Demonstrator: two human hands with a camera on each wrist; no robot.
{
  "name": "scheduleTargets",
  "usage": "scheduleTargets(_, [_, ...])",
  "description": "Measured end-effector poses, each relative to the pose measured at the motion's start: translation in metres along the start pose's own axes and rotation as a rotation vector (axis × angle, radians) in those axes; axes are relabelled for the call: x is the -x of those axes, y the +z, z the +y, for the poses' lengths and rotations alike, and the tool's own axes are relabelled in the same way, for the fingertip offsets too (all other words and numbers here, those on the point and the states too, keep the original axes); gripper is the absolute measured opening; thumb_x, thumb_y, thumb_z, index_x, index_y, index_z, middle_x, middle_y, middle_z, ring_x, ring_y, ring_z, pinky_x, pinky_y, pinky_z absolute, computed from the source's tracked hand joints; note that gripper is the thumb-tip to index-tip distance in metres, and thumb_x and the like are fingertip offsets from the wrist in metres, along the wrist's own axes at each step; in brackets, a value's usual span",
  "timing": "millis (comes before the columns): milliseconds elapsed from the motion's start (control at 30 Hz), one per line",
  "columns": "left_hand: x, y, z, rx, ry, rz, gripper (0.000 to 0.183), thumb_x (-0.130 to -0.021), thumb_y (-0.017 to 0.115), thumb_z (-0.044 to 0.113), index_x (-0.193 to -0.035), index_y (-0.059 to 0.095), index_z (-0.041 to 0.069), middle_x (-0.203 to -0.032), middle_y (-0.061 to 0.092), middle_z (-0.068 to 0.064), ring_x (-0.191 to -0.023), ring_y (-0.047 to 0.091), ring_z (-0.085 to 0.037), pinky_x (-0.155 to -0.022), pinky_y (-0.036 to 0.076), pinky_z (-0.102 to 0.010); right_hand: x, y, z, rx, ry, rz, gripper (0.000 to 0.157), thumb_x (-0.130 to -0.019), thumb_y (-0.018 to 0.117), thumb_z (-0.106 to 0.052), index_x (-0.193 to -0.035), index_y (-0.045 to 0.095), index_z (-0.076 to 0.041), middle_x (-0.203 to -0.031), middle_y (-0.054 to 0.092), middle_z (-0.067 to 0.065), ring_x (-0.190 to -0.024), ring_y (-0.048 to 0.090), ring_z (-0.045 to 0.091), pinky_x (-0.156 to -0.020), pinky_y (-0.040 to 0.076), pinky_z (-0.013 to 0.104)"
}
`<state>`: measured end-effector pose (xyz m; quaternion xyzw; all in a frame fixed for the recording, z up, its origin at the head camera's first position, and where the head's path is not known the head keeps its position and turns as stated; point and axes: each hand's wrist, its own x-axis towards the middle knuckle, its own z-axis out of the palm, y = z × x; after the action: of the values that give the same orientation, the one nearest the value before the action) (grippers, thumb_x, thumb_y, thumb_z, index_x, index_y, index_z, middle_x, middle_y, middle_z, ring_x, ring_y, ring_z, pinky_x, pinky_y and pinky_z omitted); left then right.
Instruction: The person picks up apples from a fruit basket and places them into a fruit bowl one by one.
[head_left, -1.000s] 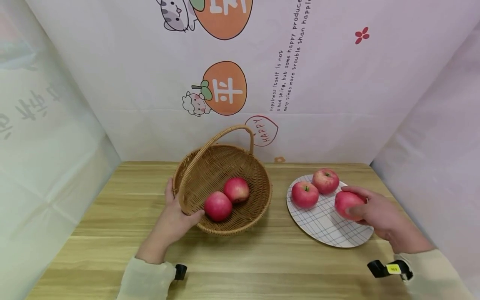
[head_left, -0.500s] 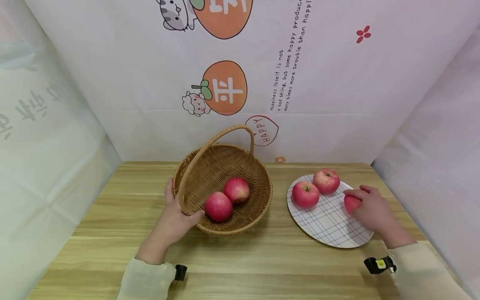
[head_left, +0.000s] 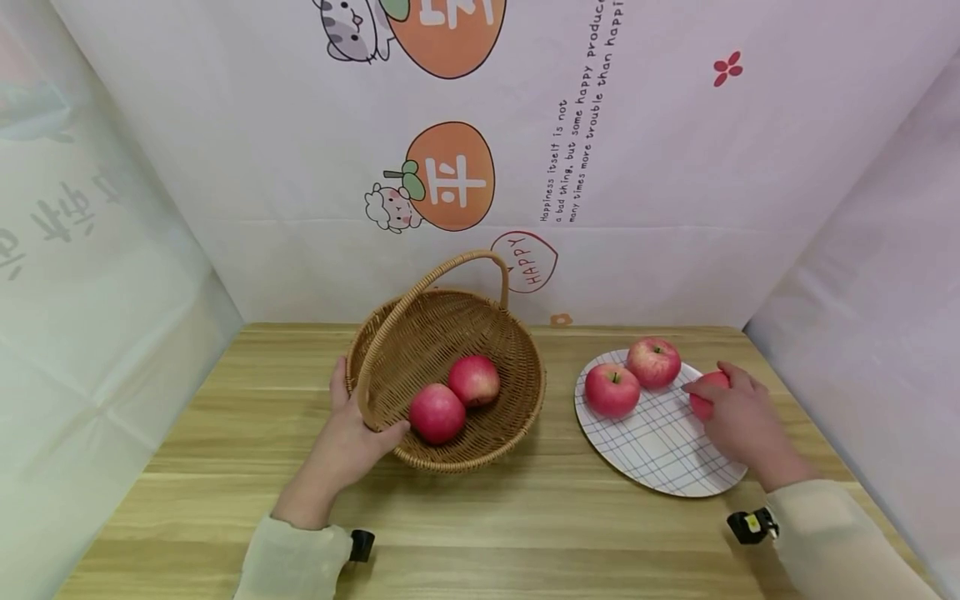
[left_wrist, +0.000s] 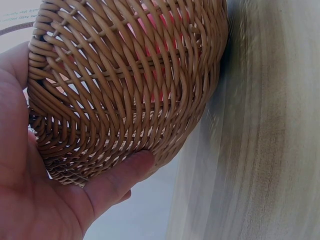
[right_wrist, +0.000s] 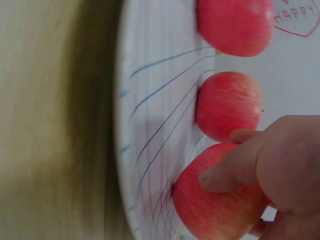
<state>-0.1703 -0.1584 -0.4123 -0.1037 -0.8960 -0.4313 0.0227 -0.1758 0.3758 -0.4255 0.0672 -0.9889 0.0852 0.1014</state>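
My left hand (head_left: 352,442) grips the rim of the wicker basket (head_left: 517,358) at its left side, thumb over the edge. In the left wrist view, fingers (left_wrist: 117,182) lie along the outside of the weave. Two red apples (head_left: 437,413) sit together in the basket. On the right, my right hand (head_left: 746,421) holds a red apple (right_wrist: 215,205) at the right side of the checked plate (head_left: 660,458), its thumb across the fruit. Two more apples (head_left: 612,390) stand at the plate's back left. Part of the held apple is hidden by the hand.
Bare wood of the table (head_left: 555,533) shows in front of the basket and plate. A printed white backdrop (head_left: 637,275) rises behind the table, with white side sheets (head_left: 862,308) at both ends. The basket's tall arched handle (head_left: 450,267) stands up over its opening.
My right hand and its apple have shifted slightly right and back on the plate, with the wrist turned so the hand covers more of the fruit. Left hand and basket stay put.
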Motion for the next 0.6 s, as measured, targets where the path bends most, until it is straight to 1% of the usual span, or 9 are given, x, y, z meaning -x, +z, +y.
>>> scheduleTargets(67, [0.0001,0.0001,-0.0002,0.001,-0.003,-0.002,0.091,-0.087,0.077,0.031,-0.159,0.026,0.013,-0.159,-0.026,-0.001,-0.122,0.05,-0.048,-0.093,0.046,-0.056,0.0001,0.0003,0.0007,0.025,0.006,-0.032,0.033,-0.086,0.069,-0.005,-0.118,0.072,-0.006,-0.139,0.028,0.045,-0.122,0.024,0.069,-0.085,0.032,0.08])
scheduleTargets(133, [0.0,0.0002,-0.0006,0.002,-0.003,-0.003,0.091,-0.087,0.077,0.032,-0.159,0.025,0.013,-0.159,-0.027,-0.001,-0.123,0.049,-0.049,-0.093,0.046,-0.057,0.0002,0.0004,0.001,0.048,0.015,-0.07,0.033,-0.088,0.068,-0.007,-0.121,0.072,-0.01,-0.144,0.021,0.043,-0.122,0.021,0.069,-0.08,0.033,0.081])
scheduleTargets(200, [0.0,0.0002,-0.0009,0.0,0.0,-0.002,0.091,-0.086,0.077,0.032,-0.159,0.025,0.014,-0.159,-0.027,-0.001,-0.122,0.05,-0.048,-0.093,0.046,-0.056,-0.0004,0.0012,0.0012,0.065,0.019,-0.1,0.033,-0.09,0.067,-0.01,-0.123,0.071,-0.013,-0.147,0.018,0.04,-0.125,0.018,0.067,-0.081,0.032,0.081])
scheduleTargets(267, [-0.0002,0.0002,-0.0013,0.0,0.002,-0.001,0.091,-0.087,0.077,0.032,-0.159,0.025,0.014,-0.159,-0.027,-0.001,-0.122,0.05,-0.048,-0.093,0.046,-0.056,-0.0014,0.0022,0.0012,0.076,0.026,-0.127,0.035,-0.09,0.067,-0.01,-0.125,0.071,-0.015,-0.149,0.016,0.038,-0.127,0.015,0.064,-0.083,0.03,0.081])
scheduleTargets(367, [-0.0003,0.0002,-0.0014,0.0,0.003,0.001,0.091,-0.087,0.077,0.031,-0.159,0.024,0.014,-0.159,-0.026,-0.001,-0.122,0.05,-0.048,-0.093,0.046,-0.056,-0.0039,0.0042,0.0014,0.092,0.019,-0.137,0.037,-0.088,0.07,-0.011,-0.126,0.07,-0.014,-0.149,0.016,0.037,-0.129,0.013,0.062,-0.086,0.028,0.08])
scheduleTargets(467, [-0.0005,0.0004,-0.002,-0.002,0.002,0.001,0.091,-0.087,0.077,0.031,-0.159,0.025,0.013,-0.159,-0.026,-0.002,-0.122,0.05,-0.049,-0.093,0.046,-0.057,-0.0052,0.0048,0.0012,0.09,0.026,-0.151,0.041,-0.086,0.072,-0.008,-0.127,0.07,-0.015,-0.15,0.014,0.036,-0.131,0.01,0.061,-0.087,0.026,0.081])
scheduleTargets(600, [-0.0009,0.0009,-0.002,-0.006,0.002,0.002,0.092,-0.086,0.077,0.03,-0.159,0.025,0.013,-0.159,-0.027,-0.001,-0.121,0.051,-0.048,-0.092,0.047,-0.056,-0.0041,0.0058,0.0019,0.061,0.03,-0.158,0.043,-0.088,0.072,-0.011,-0.13,0.069,-0.017,-0.153,0.008,0.035,-0.134,0.005,0.062,-0.087,0.025,0.082])
